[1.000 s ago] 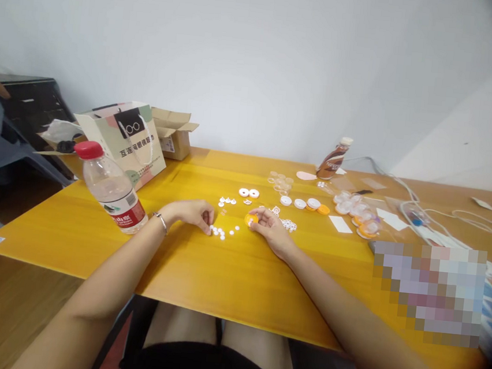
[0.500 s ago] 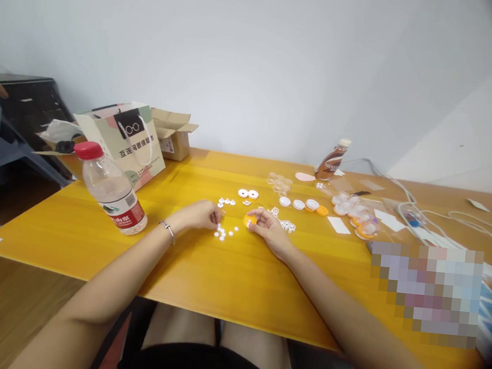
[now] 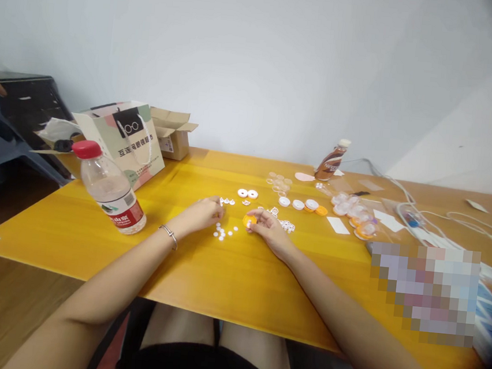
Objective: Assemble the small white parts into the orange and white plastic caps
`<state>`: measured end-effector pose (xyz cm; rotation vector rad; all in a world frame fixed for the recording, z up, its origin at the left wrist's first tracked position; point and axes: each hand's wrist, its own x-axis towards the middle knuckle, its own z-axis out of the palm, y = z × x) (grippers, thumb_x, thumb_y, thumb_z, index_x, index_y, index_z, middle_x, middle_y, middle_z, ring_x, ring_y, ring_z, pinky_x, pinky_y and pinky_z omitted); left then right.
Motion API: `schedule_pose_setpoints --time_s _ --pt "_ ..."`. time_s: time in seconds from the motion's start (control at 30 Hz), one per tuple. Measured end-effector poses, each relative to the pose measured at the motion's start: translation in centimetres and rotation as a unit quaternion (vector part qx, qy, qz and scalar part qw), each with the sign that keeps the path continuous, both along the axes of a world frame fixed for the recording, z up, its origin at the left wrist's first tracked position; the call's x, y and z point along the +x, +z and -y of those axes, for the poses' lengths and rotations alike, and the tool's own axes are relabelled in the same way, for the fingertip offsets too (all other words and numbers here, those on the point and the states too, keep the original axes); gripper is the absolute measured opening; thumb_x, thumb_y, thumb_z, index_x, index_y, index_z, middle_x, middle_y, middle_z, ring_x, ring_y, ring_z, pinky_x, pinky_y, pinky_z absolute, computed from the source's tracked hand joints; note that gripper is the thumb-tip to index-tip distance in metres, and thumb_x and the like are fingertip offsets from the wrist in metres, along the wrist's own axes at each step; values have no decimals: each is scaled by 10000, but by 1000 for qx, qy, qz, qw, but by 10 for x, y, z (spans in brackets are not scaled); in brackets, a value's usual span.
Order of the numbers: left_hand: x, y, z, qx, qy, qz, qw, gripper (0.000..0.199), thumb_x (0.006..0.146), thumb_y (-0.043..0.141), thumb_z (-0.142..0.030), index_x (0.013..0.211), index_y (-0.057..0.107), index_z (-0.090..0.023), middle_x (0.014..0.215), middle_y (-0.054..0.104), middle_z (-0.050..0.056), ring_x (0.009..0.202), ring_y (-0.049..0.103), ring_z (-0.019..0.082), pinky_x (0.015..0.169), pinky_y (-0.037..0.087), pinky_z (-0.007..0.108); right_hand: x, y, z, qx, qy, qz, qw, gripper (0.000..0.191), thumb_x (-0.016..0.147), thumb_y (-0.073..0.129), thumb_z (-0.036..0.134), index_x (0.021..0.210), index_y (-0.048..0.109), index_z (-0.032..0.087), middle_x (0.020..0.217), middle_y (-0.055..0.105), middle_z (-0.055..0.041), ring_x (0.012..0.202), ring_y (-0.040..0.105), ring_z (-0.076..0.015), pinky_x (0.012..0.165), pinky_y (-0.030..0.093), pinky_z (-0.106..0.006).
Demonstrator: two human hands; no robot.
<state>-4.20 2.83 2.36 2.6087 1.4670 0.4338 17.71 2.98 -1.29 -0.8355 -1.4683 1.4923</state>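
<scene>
My right hand [image 3: 270,232] holds a round orange plastic piece [image 3: 249,221] between thumb and fingers, with something small and white in its middle. At the row of small white peaked pieces [image 3: 227,201] is my left hand [image 3: 205,213], its fingers curled together at the leftmost one. Whatever lies between those fingertips is too small to make out. Small white discs [image 3: 222,232] are scattered on the table between my hands. Beyond them lie two white rings [image 3: 247,194] and a tiny patterned white part [image 3: 246,202]. Several white openwork pieces [image 3: 286,226] sit by my right hand.
On the left stand a water bottle [image 3: 114,195] with a red cap, a paper bag [image 3: 123,144] and a cardboard box [image 3: 176,137]. Clear rings [image 3: 279,183], white round caps [image 3: 298,204], a brown drink bottle [image 3: 332,161] and white cables [image 3: 406,194] occupy the right and back.
My left hand has moved slightly away from me, from the small white discs to the row of peaked pieces. My right hand stays in place with the orange piece.
</scene>
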Motion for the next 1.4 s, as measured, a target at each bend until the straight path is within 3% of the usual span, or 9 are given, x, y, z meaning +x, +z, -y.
schedule_pose_setpoints --time_s 0.1,0.3,0.4,0.6,0.93,1.4 --pt "3 4 4 15 14 36 999 171 734 491 -191 758 661 -201 771 636 38 654 548 133 614 366 218 0 0 0 -2 4 9 1000 244 639 638 228 871 566 214 724 546 31 627 557 -97 682 456 -283" --pt "17 0 7 -94 -9 222 970 184 739 531 -259 839 662 -177 798 675 20 708 601 128 670 439 206 -1 2 3 2 20 22 1000 266 643 639 257 897 576 217 780 587 14 645 555 -103 701 453 -286" --pt "24 -5 8 -109 -11 275 955 191 744 537 -282 806 658 -150 771 672 32 697 604 133 642 450 214 -2 0 2 5 19 22 1000 294 643 636 244 931 578 231 827 598 8 664 555 -105 710 447 -282" --pt "31 -6 13 -66 -12 315 947 180 742 559 -255 876 628 -156 822 669 35 742 606 135 693 462 232 -3 -4 1 3 2 36 999 343 628 646 205 957 555 228 736 556 34 653 537 -93 699 430 -259" --pt "39 -12 10 -33 -17 328 944 108 738 570 -216 694 655 -166 808 619 33 811 567 147 805 428 295 -10 -6 4 15 -17 27 999 364 622 671 226 934 485 209 704 534 48 635 526 -76 683 420 -244" --pt "39 -19 7 -59 24 319 945 118 698 607 -270 681 630 -156 838 599 37 850 551 158 775 414 299 -12 -10 5 30 -6 21 999 312 633 661 218 857 444 217 708 542 45 649 535 -87 694 422 -260"
